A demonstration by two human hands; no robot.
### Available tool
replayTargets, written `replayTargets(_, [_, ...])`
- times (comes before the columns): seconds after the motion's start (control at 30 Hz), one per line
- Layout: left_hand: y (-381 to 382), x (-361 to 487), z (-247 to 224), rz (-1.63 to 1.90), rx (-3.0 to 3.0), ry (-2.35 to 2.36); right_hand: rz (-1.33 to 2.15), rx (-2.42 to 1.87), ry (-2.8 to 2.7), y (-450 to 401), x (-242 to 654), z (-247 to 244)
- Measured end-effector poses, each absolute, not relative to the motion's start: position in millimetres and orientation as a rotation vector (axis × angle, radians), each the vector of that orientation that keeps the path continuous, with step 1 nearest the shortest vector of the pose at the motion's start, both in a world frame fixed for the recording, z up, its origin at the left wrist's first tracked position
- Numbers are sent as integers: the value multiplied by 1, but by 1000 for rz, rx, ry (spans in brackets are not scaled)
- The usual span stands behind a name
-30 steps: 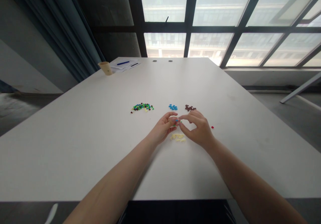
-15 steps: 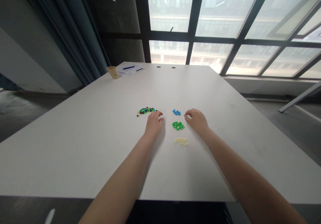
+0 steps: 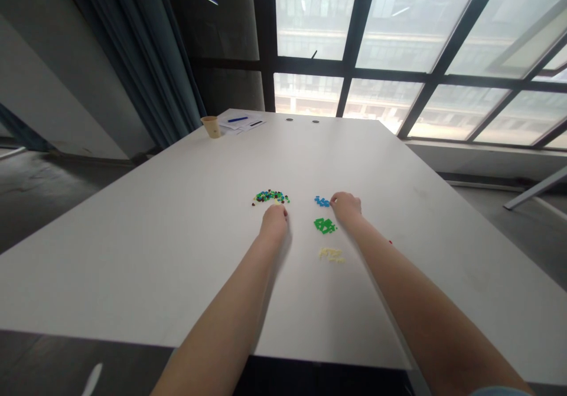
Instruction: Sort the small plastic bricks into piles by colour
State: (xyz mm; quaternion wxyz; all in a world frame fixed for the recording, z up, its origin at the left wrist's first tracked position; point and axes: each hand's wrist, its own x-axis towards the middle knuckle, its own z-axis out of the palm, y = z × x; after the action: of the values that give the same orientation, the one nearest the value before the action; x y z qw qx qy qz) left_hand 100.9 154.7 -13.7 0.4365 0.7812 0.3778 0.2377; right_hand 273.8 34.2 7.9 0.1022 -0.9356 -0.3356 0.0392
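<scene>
Blue angular bits by curled right hand — left hand curled, grips unclear.

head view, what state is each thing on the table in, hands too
left hand: fingers curled, close to mixed pile
right hand: fingers bent, beside blue pile; grip unclear
mixed pile: loose, colours jumbled
blue pile: loose, one colour
green pile: loose, one colour
yellow pile: loose, spread out
cup: upright, uncovered
papers: flat, overlapping
blue pen: lying on papers; cap unclear
</scene>
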Motion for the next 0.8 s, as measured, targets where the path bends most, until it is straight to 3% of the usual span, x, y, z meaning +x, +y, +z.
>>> replayTargets(0.3, [144,105,-4,592,1846,792,11,-2638,-992,0,263,29])
replayTargets(0.57, [90,116,14,195,1162,323,-167,-1848,-1376,-51,212,27])
replayTargets(0.8, [72,117,17,99,997,282,-110,-1707,-1306,-53,215,14])
